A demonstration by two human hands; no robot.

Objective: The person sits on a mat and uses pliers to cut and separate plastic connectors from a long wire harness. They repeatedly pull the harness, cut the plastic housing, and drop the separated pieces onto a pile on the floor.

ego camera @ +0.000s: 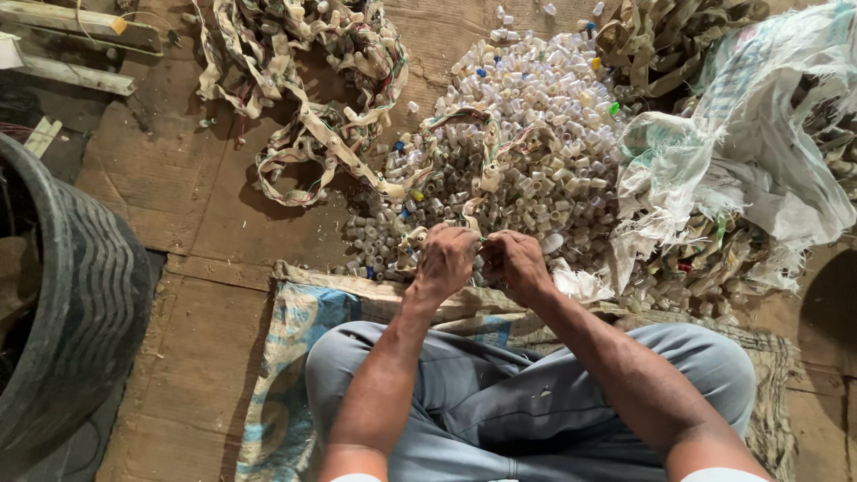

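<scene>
Both hands meet over the near edge of a heap of small pale caps [527,152]. The left hand [445,261] is clenched round a strip [451,120] of linked caps that runs up across the heap; the right hand [516,261] pinches the same strip just beside it (fingertips hidden, so the exact grip is unclear). More strip lies coiled [303,98] on the boards to the left. A torn sack [759,152] sits right of the heap, a tyre [80,303] far left.
</scene>
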